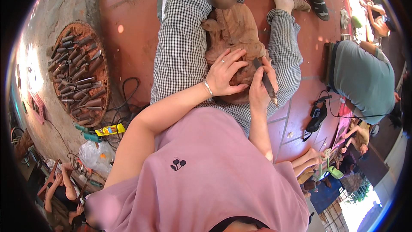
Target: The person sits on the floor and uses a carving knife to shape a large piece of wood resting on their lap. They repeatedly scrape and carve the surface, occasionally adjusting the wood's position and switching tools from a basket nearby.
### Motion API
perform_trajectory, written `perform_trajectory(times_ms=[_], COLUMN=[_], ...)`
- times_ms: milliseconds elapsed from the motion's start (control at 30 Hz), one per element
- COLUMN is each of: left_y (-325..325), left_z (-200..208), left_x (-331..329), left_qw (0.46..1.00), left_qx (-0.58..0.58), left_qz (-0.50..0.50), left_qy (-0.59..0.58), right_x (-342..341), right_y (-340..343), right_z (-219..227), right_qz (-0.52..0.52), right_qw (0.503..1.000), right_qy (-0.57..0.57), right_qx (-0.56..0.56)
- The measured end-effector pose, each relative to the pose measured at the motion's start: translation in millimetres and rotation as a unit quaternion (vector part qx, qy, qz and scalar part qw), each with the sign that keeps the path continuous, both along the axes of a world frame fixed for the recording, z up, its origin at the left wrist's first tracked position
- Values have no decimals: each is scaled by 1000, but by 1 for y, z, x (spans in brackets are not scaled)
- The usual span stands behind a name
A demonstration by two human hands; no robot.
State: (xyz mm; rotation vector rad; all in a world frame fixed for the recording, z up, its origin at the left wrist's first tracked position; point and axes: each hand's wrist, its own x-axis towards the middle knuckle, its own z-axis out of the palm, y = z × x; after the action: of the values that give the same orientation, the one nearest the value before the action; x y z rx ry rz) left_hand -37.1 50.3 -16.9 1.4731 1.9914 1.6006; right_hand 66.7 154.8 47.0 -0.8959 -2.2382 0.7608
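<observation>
A brown wooden carving (238, 28) of a figure lies between my legs, its rounded lower end toward my body. My left hand (226, 72), with a ring and a bangle, holds the carving, fingers across it and thumb bent around its near part. In my right hand (261, 89) is a dark flat strip (268, 80) with a pale slanted tip pointing back toward me. My thumb and fingers close around the strip beside the carving's right edge. Whether its far end touches the wood, I cannot tell.
A round basket (103, 71) at the left holds several dark-handled carving tools (77, 66). Cables (122, 103), a yellow packet (110, 129) and a clear plastic bag (96, 154) lie near it. A black pouch (316, 116) is on the tiles at right, near a seated person (362, 81).
</observation>
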Motion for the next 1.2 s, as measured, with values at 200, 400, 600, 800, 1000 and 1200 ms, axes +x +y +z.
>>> perform_trajectory(times_ms=[200,400,600,800,1000,1200], left_y=[2,1,1,1,1,1], left_z=[0,-1,1,1,0,0], left_x=[-1,-1,-1,-1,-1,-1], left_qw=[1000,1000,1000,1000,1000,1000], left_qx=[7,-8,-3,3,6,5], left_qz=[5,2,-3,1,1,-5], left_qy=[12,5,4,4,5,4], right_x=[-1,3,-6,5,9,-17], right_y=[1,4,1,11,28,43], right_z=[4,14,18,12,25,56], right_qz=[31,21,23,30,83,157], right_qw=[995,998,993,998,993,964], right_qy=[-70,-50,-96,-20,-61,-213], right_qx=[63,-20,68,-51,-53,-3])
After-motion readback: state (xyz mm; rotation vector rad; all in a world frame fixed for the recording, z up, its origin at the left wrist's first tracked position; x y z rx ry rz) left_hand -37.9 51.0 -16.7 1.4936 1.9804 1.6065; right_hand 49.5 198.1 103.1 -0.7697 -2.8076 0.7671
